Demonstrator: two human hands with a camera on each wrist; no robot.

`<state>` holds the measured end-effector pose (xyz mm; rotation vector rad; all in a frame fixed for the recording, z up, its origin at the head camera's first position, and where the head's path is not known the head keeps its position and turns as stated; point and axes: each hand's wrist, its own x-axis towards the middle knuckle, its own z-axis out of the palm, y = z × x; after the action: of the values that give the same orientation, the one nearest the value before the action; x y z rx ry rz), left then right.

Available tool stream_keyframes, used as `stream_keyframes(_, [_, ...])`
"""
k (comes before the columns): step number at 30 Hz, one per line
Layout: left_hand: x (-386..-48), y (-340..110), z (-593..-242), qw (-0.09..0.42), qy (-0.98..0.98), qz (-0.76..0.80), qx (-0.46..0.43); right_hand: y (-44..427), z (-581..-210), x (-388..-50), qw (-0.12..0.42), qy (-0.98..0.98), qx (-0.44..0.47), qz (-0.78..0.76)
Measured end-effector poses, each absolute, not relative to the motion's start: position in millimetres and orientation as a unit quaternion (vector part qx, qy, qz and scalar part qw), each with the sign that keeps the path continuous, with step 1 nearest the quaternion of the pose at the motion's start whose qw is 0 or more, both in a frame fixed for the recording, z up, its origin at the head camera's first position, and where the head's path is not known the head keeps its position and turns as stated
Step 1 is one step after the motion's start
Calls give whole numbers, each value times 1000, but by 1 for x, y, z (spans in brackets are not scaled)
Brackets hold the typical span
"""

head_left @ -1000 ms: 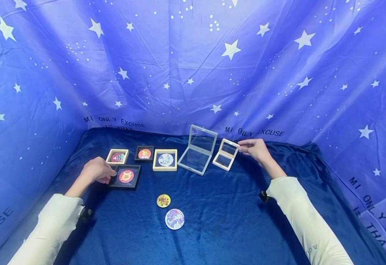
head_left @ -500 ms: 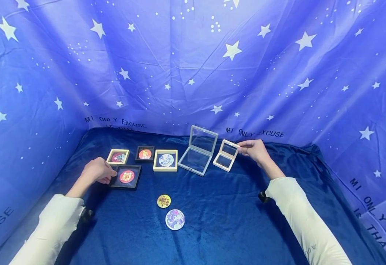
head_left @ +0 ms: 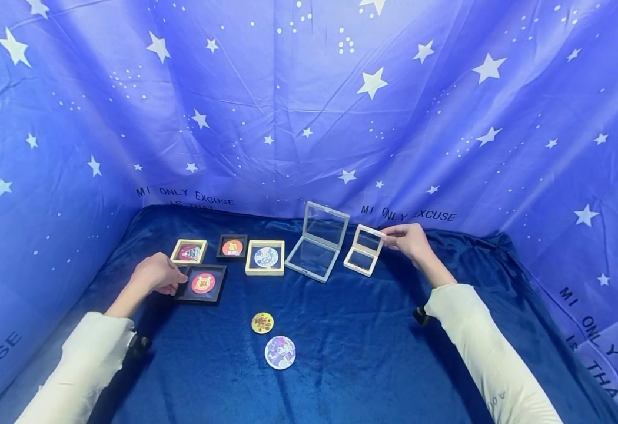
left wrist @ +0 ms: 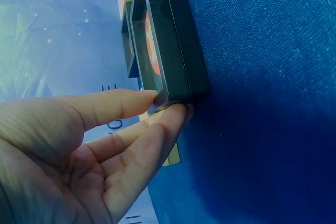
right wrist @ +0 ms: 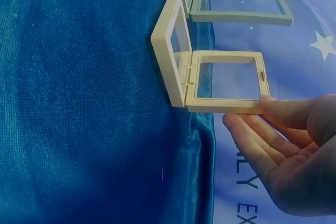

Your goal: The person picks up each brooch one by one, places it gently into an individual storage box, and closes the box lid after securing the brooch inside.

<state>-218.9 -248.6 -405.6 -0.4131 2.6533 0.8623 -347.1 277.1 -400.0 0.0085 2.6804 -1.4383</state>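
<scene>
At the left, my left hand [head_left: 156, 274] pinches the near-left edge of a black display frame [left wrist: 190, 51] between thumb and fingers. That frame lies on the cloth with a round red badge [head_left: 203, 283] in it. On the right side, my right hand [head_left: 408, 240] pinches the raised lid of a small cream display frame [right wrist: 231, 104]. Its two hinged halves stand apart, the lid tilted up and the base on the cloth; no badge shows inside. Thumb and fingertips meet at the lid's corner in the right wrist view.
A larger grey display frame [head_left: 316, 275] stands unfolded beside the cream one. Further left are a cream frame [head_left: 264, 271], a small black frame [head_left: 225, 253] and another cream frame [head_left: 174, 254], each with a badge. A yellow badge [head_left: 262, 323] and a purple-white badge [head_left: 280, 353] lie in front.
The small cream frame has shifted slightly to the right in my right hand's grip. My left hand still holds the black frame in the same place.
</scene>
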Motion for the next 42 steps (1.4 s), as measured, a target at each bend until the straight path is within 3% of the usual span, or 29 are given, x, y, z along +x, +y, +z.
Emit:
stream_keyframes(26, [-220,-242,-393,127,955,234,-134,284,-367,-329,28,898,-40,-437])
stream_keyframes(42, [-216,-193,-376,22,971,236,-41,253,-342,-298,-4,898,-110,-427])
